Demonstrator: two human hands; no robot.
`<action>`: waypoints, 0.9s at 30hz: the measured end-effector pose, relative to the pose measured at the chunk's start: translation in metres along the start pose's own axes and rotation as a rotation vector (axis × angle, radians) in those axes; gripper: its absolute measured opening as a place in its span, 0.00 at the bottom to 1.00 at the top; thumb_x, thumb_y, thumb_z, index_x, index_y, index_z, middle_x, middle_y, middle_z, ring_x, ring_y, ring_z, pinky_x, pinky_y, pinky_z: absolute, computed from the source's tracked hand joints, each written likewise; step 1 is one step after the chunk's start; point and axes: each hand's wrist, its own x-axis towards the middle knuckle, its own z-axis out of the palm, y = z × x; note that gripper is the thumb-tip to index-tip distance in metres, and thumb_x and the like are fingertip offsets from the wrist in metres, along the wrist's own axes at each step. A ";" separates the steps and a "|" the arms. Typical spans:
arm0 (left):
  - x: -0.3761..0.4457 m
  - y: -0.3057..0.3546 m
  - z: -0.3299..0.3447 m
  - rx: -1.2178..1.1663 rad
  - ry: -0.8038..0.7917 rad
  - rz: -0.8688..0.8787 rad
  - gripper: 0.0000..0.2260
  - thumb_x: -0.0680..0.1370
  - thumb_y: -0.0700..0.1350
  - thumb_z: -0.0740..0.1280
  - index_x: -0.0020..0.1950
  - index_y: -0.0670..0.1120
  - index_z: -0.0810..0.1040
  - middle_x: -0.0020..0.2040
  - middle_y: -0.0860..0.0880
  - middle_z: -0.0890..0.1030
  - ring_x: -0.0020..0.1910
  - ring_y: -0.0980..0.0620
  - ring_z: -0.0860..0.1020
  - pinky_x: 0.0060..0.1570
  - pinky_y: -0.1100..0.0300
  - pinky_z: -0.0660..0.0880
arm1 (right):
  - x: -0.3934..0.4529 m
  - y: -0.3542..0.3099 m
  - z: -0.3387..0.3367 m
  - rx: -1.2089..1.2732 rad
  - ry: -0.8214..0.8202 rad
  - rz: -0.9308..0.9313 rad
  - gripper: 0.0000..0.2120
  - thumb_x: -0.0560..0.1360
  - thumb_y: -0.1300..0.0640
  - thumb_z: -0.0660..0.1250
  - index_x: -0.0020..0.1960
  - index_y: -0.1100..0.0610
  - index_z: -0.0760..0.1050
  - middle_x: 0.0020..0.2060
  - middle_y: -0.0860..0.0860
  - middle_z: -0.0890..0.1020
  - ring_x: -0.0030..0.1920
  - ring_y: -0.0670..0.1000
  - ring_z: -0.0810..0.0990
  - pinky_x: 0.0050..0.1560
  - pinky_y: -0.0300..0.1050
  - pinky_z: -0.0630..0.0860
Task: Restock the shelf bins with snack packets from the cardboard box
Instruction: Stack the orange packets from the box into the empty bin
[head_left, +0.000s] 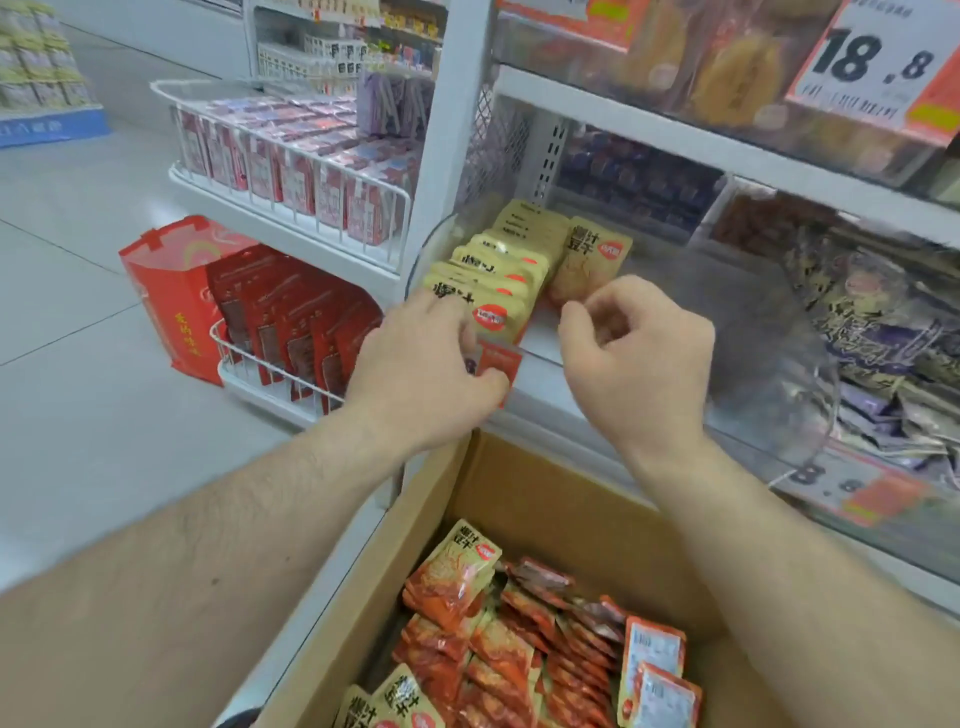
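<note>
Setting: shop aisle, pale tiled floor (78, 291), white shelving (675, 140) running up the right side, and we're looking straight down at the action.
Landmark: clear shelf bin (649, 291) on the middle shelf, everything below is placed from it.
Yellow packets (493, 270): standing in a tidy front-to-back row at the left end of the bin, one more packet (589, 260) upright just to the right of that row.
Left hand (431, 374): at the bin's front left corner, fingers curled over the front packet of the row, thumb tucked under by the small red tag (501, 364) on the bin's lip; it has hold of that front packet.
Right hand (639, 353): over the bin's front edge, right of the row, fingers loosely curled towards the palm; nothing visible in it, and it sits just short of the lone packet.
Cardboard box (545, 499): directly below the bin, flap open, its near half filled with orange and yellow snack packets (493, 639) lying loose.
Neighbour bin: right of the landmark, purple and gold packets (883, 332) piled up.
Above: orange price card (878, 62) reading 18.8.
Left of the bin: wire racks of pink boxes (291, 156) and, lower, red packs (291, 322).
</note>
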 end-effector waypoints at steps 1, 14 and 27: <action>-0.004 -0.001 -0.003 0.021 -0.153 -0.040 0.12 0.69 0.53 0.70 0.38 0.50 0.67 0.40 0.54 0.71 0.43 0.49 0.72 0.36 0.57 0.65 | -0.027 -0.005 -0.002 0.091 0.017 -0.042 0.09 0.71 0.55 0.67 0.32 0.54 0.74 0.25 0.47 0.74 0.29 0.48 0.72 0.33 0.41 0.68; -0.029 -0.015 0.031 0.208 -0.858 -0.134 0.08 0.76 0.48 0.66 0.52 0.47 0.79 0.47 0.52 0.81 0.44 0.51 0.79 0.44 0.59 0.75 | -0.267 0.127 0.156 0.327 -0.723 1.642 0.15 0.66 0.58 0.74 0.51 0.58 0.77 0.43 0.55 0.83 0.37 0.56 0.81 0.33 0.45 0.79; -0.025 -0.011 0.033 0.226 -0.829 -0.269 0.18 0.78 0.58 0.65 0.52 0.42 0.76 0.42 0.46 0.82 0.39 0.47 0.82 0.32 0.62 0.75 | -0.223 0.087 0.057 1.314 -0.540 1.587 0.10 0.82 0.60 0.57 0.57 0.59 0.76 0.24 0.50 0.70 0.21 0.45 0.62 0.22 0.37 0.57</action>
